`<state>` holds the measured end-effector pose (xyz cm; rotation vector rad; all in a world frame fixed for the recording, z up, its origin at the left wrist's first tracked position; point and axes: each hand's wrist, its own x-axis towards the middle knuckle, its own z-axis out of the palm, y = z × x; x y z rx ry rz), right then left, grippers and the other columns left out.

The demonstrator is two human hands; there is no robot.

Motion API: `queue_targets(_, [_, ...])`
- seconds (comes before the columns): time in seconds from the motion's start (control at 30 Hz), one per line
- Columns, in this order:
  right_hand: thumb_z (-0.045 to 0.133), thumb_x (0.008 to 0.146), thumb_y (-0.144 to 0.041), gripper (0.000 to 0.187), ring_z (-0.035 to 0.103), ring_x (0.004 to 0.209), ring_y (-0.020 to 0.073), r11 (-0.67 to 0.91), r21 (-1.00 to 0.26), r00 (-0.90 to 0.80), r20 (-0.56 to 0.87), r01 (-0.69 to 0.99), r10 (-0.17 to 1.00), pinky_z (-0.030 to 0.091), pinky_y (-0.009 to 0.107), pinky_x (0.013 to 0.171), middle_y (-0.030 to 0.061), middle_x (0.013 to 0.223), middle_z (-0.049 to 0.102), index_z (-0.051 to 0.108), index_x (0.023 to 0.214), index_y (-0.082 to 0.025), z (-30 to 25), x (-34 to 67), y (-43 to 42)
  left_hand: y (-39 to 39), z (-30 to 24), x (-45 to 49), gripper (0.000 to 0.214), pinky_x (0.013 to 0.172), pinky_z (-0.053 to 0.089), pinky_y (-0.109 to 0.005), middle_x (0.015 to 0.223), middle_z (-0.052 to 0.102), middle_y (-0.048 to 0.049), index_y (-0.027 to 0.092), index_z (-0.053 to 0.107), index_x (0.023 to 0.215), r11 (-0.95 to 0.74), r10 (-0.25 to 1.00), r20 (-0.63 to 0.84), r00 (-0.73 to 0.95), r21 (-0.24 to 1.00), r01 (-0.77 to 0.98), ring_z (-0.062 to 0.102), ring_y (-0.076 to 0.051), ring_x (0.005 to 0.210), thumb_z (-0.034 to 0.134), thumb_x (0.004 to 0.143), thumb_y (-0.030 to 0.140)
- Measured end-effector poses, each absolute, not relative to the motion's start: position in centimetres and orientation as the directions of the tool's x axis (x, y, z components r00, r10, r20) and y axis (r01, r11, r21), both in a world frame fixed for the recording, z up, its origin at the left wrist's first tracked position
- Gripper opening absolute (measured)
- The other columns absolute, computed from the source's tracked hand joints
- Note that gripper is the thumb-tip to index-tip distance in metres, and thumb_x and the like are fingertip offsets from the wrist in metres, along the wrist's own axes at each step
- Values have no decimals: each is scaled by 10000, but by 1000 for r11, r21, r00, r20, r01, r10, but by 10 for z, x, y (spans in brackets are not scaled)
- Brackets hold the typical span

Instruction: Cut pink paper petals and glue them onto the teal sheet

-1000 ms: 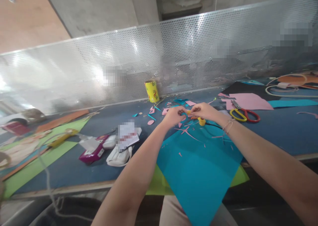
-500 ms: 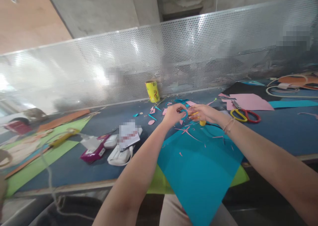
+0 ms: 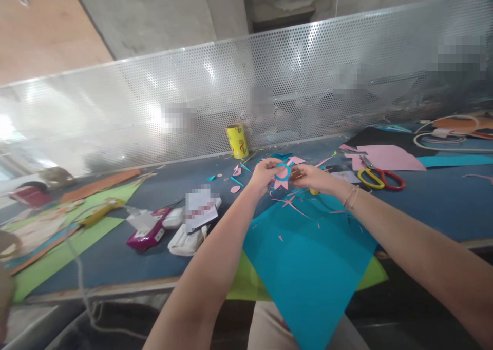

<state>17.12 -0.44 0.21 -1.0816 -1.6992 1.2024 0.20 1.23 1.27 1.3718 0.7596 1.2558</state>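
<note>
My left hand [image 3: 265,174] is closed on the edge of a paper rosette [image 3: 283,173], pink with a blue ring and two pink tails below. At the rosette's right side, my right hand [image 3: 308,177] has its fingers bent together; a small orange-yellow bit shows among them, too small to name. Under my right hand a little yellow object [image 3: 314,191] rests at the top of a large blue sheet [image 3: 308,252]. Thin pink scraps [image 3: 290,203] lie on that sheet, which hangs over the table edge.
Scissors [image 3: 379,178] with yellow and red handles lie right of my hands, by pink paper [image 3: 393,157]. A yellow cardboard roll [image 3: 237,142] stands by the perforated metal screen [image 3: 208,93]. A purple tissue pack [image 3: 144,239] and a white pouch [image 3: 185,242] are left.
The rosette has turned to face me, so its ring and tails now show. My right hand has shifted slightly, with less yellow visible by its fingers.
</note>
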Motion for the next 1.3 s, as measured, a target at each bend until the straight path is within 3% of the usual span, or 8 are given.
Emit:
queue_targets(0.17, [615, 600, -39, 295, 614, 851, 178, 305, -910, -264, 233, 281, 936, 469, 362, 838, 54, 884, 638, 559, 845, -192, -3, 172, 6, 21, 16, -8, 294, 358, 246, -155, 547, 544, 48, 146, 561, 757, -117, 954, 207, 218, 923, -367, 440, -26, 410, 726, 516, 176])
queue_targets(0.47, [580, 713, -137, 306, 603, 870, 165, 278, -957, -258, 248, 86, 934, 507, 338, 763, 86, 1039, 589, 510, 999, -217, 8, 155, -17, 18, 17, -8, 253, 310, 167, -140, 541, 529, 62, 143, 543, 751, -49, 915, 219, 339, 894, -446, 379, 8, 364, 708, 560, 164])
queue_targets(0.7, [602, 708, -227, 117, 551, 632, 102, 420, -900, -230, 387, 119, 893, 487, 264, 596, 2, 746, 550, 518, 779, -187, 15, 151, -23, 8, 18, 2, 245, 363, 233, -142, 545, 526, 51, 146, 548, 740, -42, 891, 224, 395, 907, -420, 441, -20, 427, 706, 553, 160])
queue_targets(0.83, [595, 716, -255, 114, 546, 620, 102, 390, -913, -229, 357, 121, 906, 472, 255, 578, -6, 680, 540, 510, 721, -179, 16, 152, -24, 7, 17, 3, 240, 393, 276, -148, 552, 526, 52, 148, 550, 742, -52, 888, 233, 396, 908, -416, 455, -28, 443, 698, 554, 161])
queue_targets(0.97, [603, 721, -255, 117, 602, 680, 135, 289, -950, -192, 263, 120, 946, 488, 267, 586, 27, 743, 607, 510, 741, -186, 14, 158, -19, 7, 17, 3, 253, 428, 321, -162, 547, 526, 53, 158, 545, 743, -89, 905, 241, 351, 914, -396, 466, -40, 454, 705, 549, 177])
queue_targets(1.1, [587, 744, -251, 95, 637, 727, 167, 251, -961, -153, 232, 118, 961, 520, 298, 619, 41, 767, 635, 508, 770, -203, 12, 170, -10, 8, 15, 4, 289, 461, 364, -178, 586, 548, 44, 166, 542, 749, -196, 949, 262, 178, 927, -320, 499, -59, 498, 719, 521, 187])
queue_targets(1.3, [600, 725, -256, 117, 612, 672, 143, 353, -916, -40, 352, 191, 935, 523, 310, 655, 49, 762, 631, 565, 802, -175, 20, 187, -2, 12, 9, 5, 251, 451, 348, -178, 602, 562, 32, 167, 579, 734, -281, 957, 277, 85, 959, 35, 504, -74, 518, 716, 525, 175])
